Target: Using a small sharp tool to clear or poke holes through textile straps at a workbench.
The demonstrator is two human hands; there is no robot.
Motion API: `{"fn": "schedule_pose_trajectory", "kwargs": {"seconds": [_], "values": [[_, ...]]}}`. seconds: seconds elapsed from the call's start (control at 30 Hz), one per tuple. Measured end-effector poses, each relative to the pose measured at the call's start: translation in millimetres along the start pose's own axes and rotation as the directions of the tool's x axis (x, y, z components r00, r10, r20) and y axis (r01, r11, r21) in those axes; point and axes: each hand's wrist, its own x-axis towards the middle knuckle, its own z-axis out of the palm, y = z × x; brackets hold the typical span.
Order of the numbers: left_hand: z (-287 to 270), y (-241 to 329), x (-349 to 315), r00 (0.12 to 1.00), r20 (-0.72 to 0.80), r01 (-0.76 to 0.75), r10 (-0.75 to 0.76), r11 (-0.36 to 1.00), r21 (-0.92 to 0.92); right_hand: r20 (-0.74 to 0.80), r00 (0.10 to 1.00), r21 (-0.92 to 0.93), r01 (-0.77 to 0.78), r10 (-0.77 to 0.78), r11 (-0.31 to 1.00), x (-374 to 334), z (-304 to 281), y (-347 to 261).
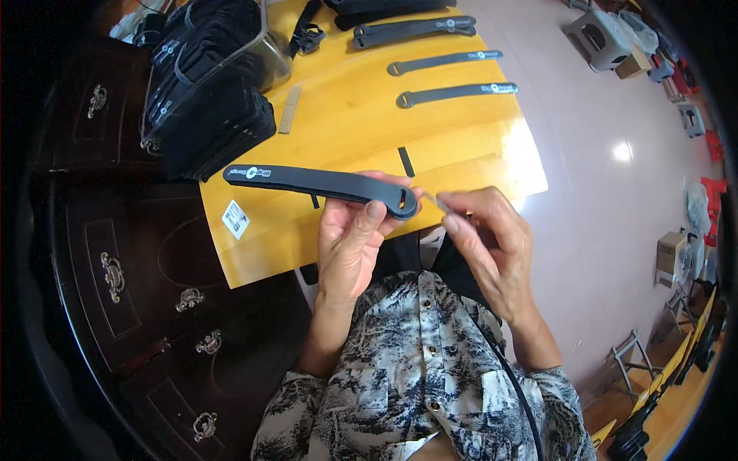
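Yellow table bears a white printed label. Our left hand grasps black straps with white lettering; our right hand pinches a thin piece, unclear to us.

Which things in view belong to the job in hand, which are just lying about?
In the job:
- left hand, gripping the black strap stack
- right hand, pinching a small thin piece, kind unclear
- probably the two single straps on the table

Apparently just lying about:
- grey stool on the floor
- cardboard box
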Motion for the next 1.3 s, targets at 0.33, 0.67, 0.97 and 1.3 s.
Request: {"fn": "schedule_pose_trajectory", "kwargs": {"seconds": [0.33, 0.67, 0.97, 1.3], "values": [[3.1, -11.4, 0.6, 0.999, -0.032, -0.013, 0.015, 0.998, 0.069, -0.041, 0.997, -0.108, 0.066, -0.07, 0.992, -16.5, 5.4, -1.7], [7.0, -14.8, -4.1, 0.995, -0.028, -0.089, 0.095, 0.982, 0.167, -0.055, 0.996, -0.14, 0.065, -0.073, 0.988, -19.5, 4.1, 0.1], [8.4, -16.4, -4.8, 0.985, -0.021, -0.157, 0.169, 0.952, 0.261, -0.039, 0.999, -0.079, 0.019, -0.022, 0.997, -18.8, 2.5, -2.4], [6.1, -19.9, -2.5, 0.98, -0.035, -0.176, 0.195, 0.937, 0.303, -0.032, 0.999, -0.071, 0.004, -0.006, 0.997, -16.1, 3.7, -1.9]]}}
